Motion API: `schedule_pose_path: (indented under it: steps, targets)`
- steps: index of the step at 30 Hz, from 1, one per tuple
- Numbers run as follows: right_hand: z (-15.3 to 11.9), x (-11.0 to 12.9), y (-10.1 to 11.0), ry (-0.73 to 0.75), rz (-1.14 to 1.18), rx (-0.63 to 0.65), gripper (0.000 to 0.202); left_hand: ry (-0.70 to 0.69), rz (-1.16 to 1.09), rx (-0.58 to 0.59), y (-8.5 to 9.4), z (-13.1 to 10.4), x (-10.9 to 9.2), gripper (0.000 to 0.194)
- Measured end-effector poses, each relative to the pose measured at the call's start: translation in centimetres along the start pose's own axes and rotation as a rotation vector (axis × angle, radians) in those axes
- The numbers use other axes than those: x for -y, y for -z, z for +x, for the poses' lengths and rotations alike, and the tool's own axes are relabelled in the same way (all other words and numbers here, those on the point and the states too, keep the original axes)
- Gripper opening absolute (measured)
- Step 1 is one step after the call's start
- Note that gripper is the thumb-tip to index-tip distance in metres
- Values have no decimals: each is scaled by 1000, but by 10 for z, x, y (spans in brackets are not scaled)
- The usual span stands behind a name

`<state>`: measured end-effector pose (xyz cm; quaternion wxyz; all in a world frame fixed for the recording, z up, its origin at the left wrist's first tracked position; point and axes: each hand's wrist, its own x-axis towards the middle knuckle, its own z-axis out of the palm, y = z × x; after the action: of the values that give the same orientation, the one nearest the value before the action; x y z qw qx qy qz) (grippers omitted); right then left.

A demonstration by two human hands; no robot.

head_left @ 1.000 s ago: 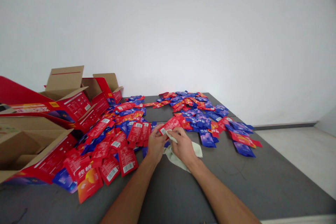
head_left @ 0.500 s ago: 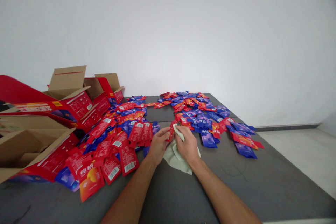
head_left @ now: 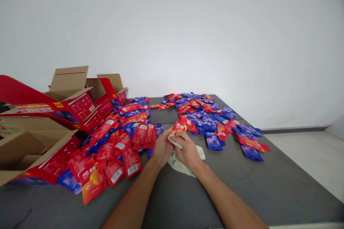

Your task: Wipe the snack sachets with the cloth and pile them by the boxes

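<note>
Between my hands is a red packet (head_left: 179, 126) with its printed front facing up. My left hand (head_left: 162, 148) holds it from the left and beneath, fingers closed round its edge. A pale green cloth (head_left: 177, 164) is pinched in my right hand (head_left: 187, 152), which presses a fold of it onto the lower part of the packet. The rest of the cloth hangs down onto the dark table under my right hand. Left of my hands lies a heap of red and blue packets (head_left: 131, 162), several with barcodes showing.
Open red cardboard boxes (head_left: 57, 157) stand along the left side. More red and blue packets (head_left: 213, 140) are strewn over the back and right of the dark table (head_left: 242, 193). A white wall rises behind.
The red packet now shows its printed front and sits more upright. My right hand and the cloth fold have moved down and slightly left, onto the packet's lower part.
</note>
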<state>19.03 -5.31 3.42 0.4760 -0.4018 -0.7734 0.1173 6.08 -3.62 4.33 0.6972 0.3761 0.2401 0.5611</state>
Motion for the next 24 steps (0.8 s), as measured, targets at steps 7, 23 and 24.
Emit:
schedule_pose_path:
  steps: [7,23,24]
  targets:
    - [6,-11,19,-220,-164,-189,42,39,130,-23,0,-4,10,71]
    - [5,13,35,-352,-583,294,34,-26,277,-260,6,-5,1,48]
    - [6,16,37,-373,-634,304,30,-40,345,-282,6,-5,0,47]
